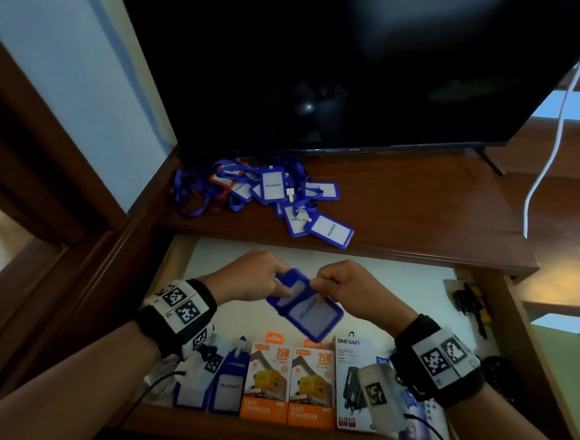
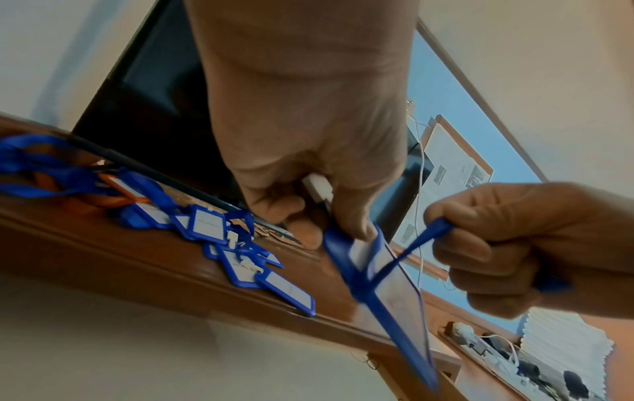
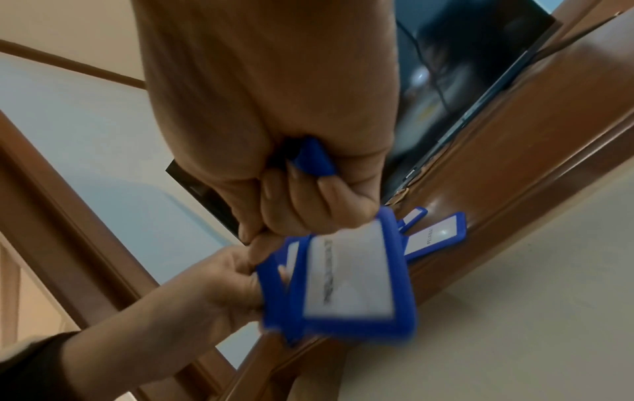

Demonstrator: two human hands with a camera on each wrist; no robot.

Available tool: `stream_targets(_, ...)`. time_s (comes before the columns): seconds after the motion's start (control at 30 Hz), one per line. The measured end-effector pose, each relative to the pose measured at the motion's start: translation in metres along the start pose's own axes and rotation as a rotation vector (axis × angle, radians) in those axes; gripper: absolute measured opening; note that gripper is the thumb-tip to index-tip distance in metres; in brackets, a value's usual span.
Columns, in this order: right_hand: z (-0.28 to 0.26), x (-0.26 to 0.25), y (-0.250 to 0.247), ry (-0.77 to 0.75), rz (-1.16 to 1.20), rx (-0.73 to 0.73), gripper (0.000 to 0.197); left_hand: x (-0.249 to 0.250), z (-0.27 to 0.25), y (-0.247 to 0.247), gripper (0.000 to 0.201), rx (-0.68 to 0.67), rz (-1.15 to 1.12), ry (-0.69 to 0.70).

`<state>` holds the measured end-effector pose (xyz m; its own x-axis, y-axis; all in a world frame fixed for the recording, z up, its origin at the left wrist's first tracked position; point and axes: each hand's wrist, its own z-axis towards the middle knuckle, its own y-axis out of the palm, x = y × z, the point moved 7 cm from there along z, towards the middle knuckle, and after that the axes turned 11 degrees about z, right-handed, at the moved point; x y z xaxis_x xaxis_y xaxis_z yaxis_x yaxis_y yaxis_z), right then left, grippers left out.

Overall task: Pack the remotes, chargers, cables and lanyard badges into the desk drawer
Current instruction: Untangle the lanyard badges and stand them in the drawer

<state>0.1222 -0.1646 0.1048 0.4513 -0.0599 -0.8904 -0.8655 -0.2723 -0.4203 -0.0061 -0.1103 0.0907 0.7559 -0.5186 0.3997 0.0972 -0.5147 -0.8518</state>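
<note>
Badge [image 1: 305, 306] held over the open drawer [image 1: 502, 303]: left hand [image 1: 253, 279] pinches its top, right hand [image 1: 342, 285] grips the strap [image 2: 425, 238], probably bundling it. More badges [image 1: 266, 190] wait on the worktop [image 1: 419, 211].

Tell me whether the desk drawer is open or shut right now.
Open. The drawer is pulled out below the desktop, its pale floor showing, with charger boxes along its front edge.
</note>
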Motion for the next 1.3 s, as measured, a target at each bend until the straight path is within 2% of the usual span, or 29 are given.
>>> stream_targets(0.07,0.001,0.003,0.004,-0.008,0.065,-0.014,0.031,0.0,-0.007,0.007,0.012,-0.111,-0.092,0.042)
stream_targets(0.17,0.004,0.009,0.006,-0.021,0.268,0.042,0.03,-0.004,-0.013,0.005,0.005,-0.132,-0.271,0.06)
stream_targets(0.3,0.011,0.017,0.014,-0.01,0.648,0.119,0.028,-0.015,-0.016,0.002,0.016,-0.049,-0.556,0.024)
stream_targets(0.37,0.015,0.018,0.02,-0.003,0.808,0.102,0.022,-0.019,-0.019,0.002,0.018,-0.008,-0.671,0.032)
stream_targets(0.47,0.025,0.02,0.032,-0.003,0.926,0.044,0.015,-0.025,-0.025,0.0,0.023,0.1,-0.887,0.031)
stream_targets(0.5,0.027,0.019,0.036,-0.018,0.946,0.017,0.022,-0.029,-0.026,-0.001,0.026,0.146,-0.968,0.026)
stream_targets(0.53,0.027,0.019,0.04,-0.033,0.954,0.006,0.025,-0.031,-0.027,-0.002,0.028,0.188,-1.038,0.02)
stream_targets(0.67,0.027,0.016,0.041,-0.127,0.762,0.059,0.011,-0.039,-0.025,0.001,0.022,0.309,-1.127,-0.037)
stream_targets(0.77,0.035,0.018,0.051,-0.04,0.863,0.066,0.007,-0.044,-0.023,0.004,0.023,0.361,-1.167,-0.048)
stream_targets(0.93,0.043,0.015,0.072,0.055,0.959,-0.041,0.021,-0.056,-0.025,0.007,0.023,0.433,-1.19,-0.053)
stream_targets(1.07,0.05,0.017,0.083,0.079,0.89,-0.138,0.022,-0.069,-0.027,0.012,0.022,0.432,-1.208,-0.057)
stream_targets(1.2,0.059,0.03,0.085,0.118,0.741,-0.23,0.019,-0.089,-0.027,0.019,0.019,0.39,-1.185,-0.137)
stream_targets(1.3,0.077,0.049,0.066,0.196,0.53,-0.093,0.018,-0.112,-0.027,0.024,0.012,0.352,-1.08,-0.251)
